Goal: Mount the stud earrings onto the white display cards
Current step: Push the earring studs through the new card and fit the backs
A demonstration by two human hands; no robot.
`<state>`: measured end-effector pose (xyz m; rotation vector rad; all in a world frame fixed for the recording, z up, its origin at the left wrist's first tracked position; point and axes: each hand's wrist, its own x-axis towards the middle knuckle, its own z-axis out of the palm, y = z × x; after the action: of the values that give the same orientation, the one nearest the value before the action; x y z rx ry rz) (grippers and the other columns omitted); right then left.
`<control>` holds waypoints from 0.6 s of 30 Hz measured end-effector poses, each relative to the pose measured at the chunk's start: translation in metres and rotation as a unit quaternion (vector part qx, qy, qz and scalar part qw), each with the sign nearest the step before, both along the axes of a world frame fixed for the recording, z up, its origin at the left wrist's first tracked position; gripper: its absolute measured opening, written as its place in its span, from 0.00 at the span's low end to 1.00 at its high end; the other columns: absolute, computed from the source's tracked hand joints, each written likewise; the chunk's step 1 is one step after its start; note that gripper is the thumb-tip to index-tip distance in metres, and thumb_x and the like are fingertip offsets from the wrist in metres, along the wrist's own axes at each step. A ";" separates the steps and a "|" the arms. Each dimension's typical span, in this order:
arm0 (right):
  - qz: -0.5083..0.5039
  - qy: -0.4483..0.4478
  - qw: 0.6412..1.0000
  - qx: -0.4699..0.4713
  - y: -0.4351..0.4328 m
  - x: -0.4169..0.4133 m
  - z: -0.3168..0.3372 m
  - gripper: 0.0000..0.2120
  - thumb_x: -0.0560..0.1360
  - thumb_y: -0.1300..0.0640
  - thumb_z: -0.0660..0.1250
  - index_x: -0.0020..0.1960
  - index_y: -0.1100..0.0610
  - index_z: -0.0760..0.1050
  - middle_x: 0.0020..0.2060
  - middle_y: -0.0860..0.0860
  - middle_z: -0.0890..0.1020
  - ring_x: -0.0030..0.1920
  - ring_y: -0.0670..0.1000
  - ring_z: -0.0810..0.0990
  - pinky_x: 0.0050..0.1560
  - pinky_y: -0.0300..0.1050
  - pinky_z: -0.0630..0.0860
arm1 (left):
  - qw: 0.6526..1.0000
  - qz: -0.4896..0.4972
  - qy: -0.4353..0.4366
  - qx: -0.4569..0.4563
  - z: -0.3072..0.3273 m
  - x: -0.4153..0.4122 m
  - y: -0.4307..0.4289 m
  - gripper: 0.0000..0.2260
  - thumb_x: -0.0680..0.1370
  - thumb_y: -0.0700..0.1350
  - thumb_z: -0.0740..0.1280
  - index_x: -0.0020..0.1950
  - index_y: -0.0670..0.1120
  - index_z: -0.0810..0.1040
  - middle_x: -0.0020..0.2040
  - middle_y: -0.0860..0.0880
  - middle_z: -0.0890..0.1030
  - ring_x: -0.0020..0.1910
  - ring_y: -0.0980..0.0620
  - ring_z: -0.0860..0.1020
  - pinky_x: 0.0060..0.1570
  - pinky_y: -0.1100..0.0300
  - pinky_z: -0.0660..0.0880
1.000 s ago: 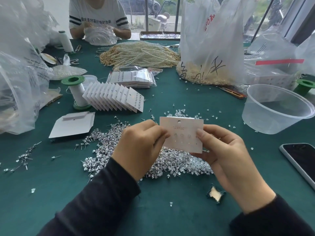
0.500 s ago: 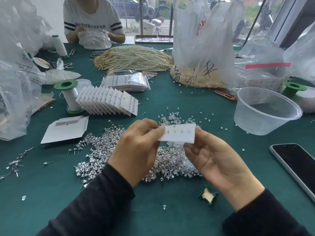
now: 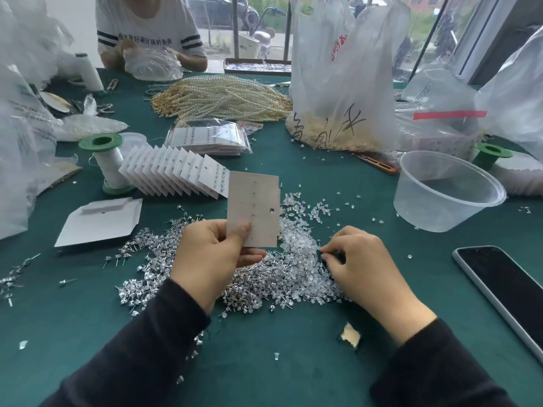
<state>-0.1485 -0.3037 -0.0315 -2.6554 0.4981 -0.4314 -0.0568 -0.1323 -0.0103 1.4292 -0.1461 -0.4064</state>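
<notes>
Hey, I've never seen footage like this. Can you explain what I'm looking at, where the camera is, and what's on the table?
No machine here: a person works with bare hands, and the camera sits on their head, looking forward and down, so the dark-sleeved arms are their own. The left hand pinches a display card upright, with a row of small holes in it. The right hand is down in the pile of stud earrings on the green table; whether it has pinched one I cannot tell. Nearby lie clear earring backs, a fanned row of filled cards, a clear plastic bowl and a phone. Another person sits opposite.
</notes>
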 end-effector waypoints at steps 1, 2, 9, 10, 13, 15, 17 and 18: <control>-0.002 0.001 1.000 -0.002 0.001 0.000 0.000 0.06 0.73 0.62 0.67 0.43 0.58 0.83 0.42 0.51 0.79 0.43 0.51 0.76 0.45 0.40 0.70 | 1.000 0.000 0.010 -0.006 0.001 0.000 0.001 0.06 0.76 0.38 0.64 0.40 0.38 0.77 0.29 0.43 0.82 0.26 0.51 0.81 0.25 0.67 0.76; -0.004 0.001 1.000 -0.005 0.001 -0.001 0.000 0.05 0.73 0.62 0.67 0.42 0.58 0.82 0.40 0.51 0.79 0.42 0.51 0.76 0.44 0.39 0.68 | 1.000 -0.001 0.017 -0.009 0.001 0.001 0.001 0.06 0.75 0.38 0.64 0.41 0.38 0.77 0.30 0.42 0.82 0.26 0.50 0.81 0.24 0.67 0.76; -0.034 -0.121 0.973 0.192 -0.001 0.001 0.012 0.07 0.70 0.62 0.70 0.37 0.53 0.79 0.30 0.45 0.80 0.30 0.40 0.75 0.33 0.29 0.70 | 0.999 -0.025 0.026 -0.005 0.002 -0.004 -0.002 0.05 0.75 0.37 0.64 0.43 0.36 0.76 0.32 0.42 0.81 0.25 0.51 0.80 0.24 0.67 0.76; -0.030 -0.132 0.964 0.227 0.000 0.000 0.013 0.07 0.70 0.63 0.70 0.37 0.52 0.79 0.30 0.46 0.81 0.29 0.40 0.75 0.33 0.30 0.70 | 0.999 -0.028 0.025 -0.002 0.002 -0.005 -0.002 0.04 0.76 0.37 0.64 0.43 0.36 0.76 0.33 0.41 0.81 0.25 0.51 0.80 0.24 0.66 0.76; -0.010 -0.178 0.931 0.317 0.008 -0.001 0.018 0.07 0.69 0.63 0.73 0.36 0.53 0.80 0.30 0.49 0.82 0.31 0.43 0.78 0.33 0.31 0.73 | 0.999 -0.034 0.012 0.013 0.001 -0.008 -0.004 0.05 0.76 0.37 0.64 0.42 0.37 0.76 0.34 0.41 0.81 0.24 0.52 0.80 0.24 0.66 0.76; -0.002 -0.201 0.931 0.304 0.016 0.001 0.019 0.07 0.69 0.61 0.73 0.35 0.52 0.80 0.30 0.48 0.82 0.30 0.42 0.77 0.32 0.31 0.72 | 0.999 -0.036 0.004 0.023 0.000 -0.011 -0.005 0.05 0.76 0.38 0.64 0.41 0.39 0.77 0.34 0.41 0.81 0.25 0.52 0.80 0.24 0.66 0.76; -0.019 -0.195 0.963 0.186 0.022 0.003 0.015 0.06 0.69 0.60 0.73 0.35 0.51 0.79 0.27 0.46 0.80 0.30 0.42 0.76 0.33 0.29 0.69 | 0.999 -0.037 -0.008 0.037 -0.002 -0.013 -0.007 0.05 0.76 0.38 0.64 0.41 0.39 0.77 0.34 0.42 0.81 0.25 0.53 0.80 0.24 0.66 0.76; -0.031 -0.179 0.976 0.119 0.024 0.004 0.013 0.06 0.70 0.61 0.72 0.36 0.53 0.79 0.28 0.44 0.79 0.31 0.43 0.76 0.34 0.31 0.68 | 0.998 -0.036 -0.014 0.045 -0.002 -0.014 -0.008 0.06 0.76 0.39 0.64 0.41 0.39 0.76 0.34 0.42 0.81 0.25 0.53 0.80 0.24 0.65 0.76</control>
<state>-0.1441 -0.2801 -0.0183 -2.2704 0.4846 -0.7990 -0.0708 -0.1400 -0.0126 1.5224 -0.2049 -0.4571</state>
